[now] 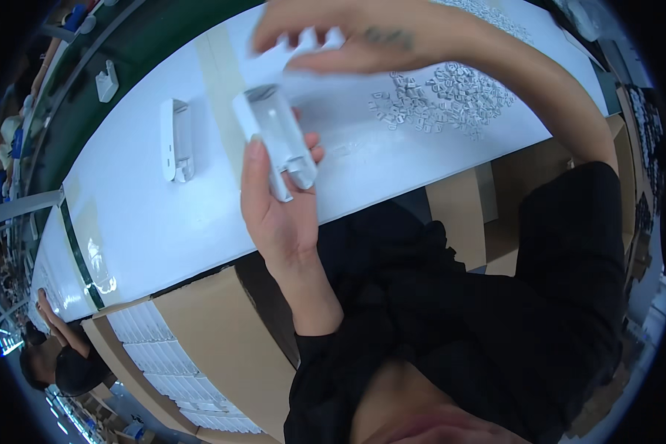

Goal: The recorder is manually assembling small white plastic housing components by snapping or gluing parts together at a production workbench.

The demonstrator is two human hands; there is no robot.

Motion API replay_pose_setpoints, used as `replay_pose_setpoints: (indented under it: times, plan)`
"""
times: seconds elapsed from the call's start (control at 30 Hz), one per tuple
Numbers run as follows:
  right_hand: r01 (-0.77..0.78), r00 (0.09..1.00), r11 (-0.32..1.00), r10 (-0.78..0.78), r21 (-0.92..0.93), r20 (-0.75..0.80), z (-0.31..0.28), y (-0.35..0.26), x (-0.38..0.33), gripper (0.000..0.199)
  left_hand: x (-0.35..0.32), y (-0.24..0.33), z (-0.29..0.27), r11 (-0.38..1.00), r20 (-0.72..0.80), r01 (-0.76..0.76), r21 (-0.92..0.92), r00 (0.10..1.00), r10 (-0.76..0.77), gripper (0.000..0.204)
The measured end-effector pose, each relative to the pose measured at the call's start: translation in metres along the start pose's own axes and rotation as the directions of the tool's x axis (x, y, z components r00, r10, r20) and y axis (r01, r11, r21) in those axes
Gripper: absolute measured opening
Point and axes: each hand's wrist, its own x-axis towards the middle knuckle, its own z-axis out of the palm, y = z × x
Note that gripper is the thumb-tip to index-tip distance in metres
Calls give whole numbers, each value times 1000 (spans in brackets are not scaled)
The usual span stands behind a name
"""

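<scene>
A long white plastic housing, hollow like a trough, rests tilted in my left hand. The thumb presses its near side and the fingers wrap behind it. Above and beyond it, over the white table, my right hand is blurred by motion. Its fingers are bent but apart, and nothing shows between them. A similar white housing lies on the table to the left of my left hand. Many small white-grey clips or plates are heaped beneath my right forearm.
Another white part sits on the green surface at the far left. Below the table's near edge, a cardboard box holds rows of white pieces. An open cardboard box stands at right. A co-worker is at lower left.
</scene>
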Motion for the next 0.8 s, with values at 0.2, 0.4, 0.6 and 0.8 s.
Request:
replay_pose_setpoints:
  times: [0.2, 0.4, 0.6, 0.8]
  plan:
    - [-376, 851, 854, 472, -360, 232, -60, 3, -99, 4, -3, -7, -12, 992, 1, -126, -21, 992, 126, 54]
    - [-479, 806, 741, 584, -471, 100, -53, -11, -128, 2, 4, -10, -10, 993, 15, -103, 54, 995, 103, 57]
    - [-272, 877, 812, 431, -517, 215, -54, -1, -134, 9, 2, -13, -12, 994, 15, -110, 18, 994, 110, 59]
    - [-294, 844, 786, 481, -544, 238, -60, -10, -131, 12, 1, -12, -10, 994, 25, -107, 26, 994, 106, 59]
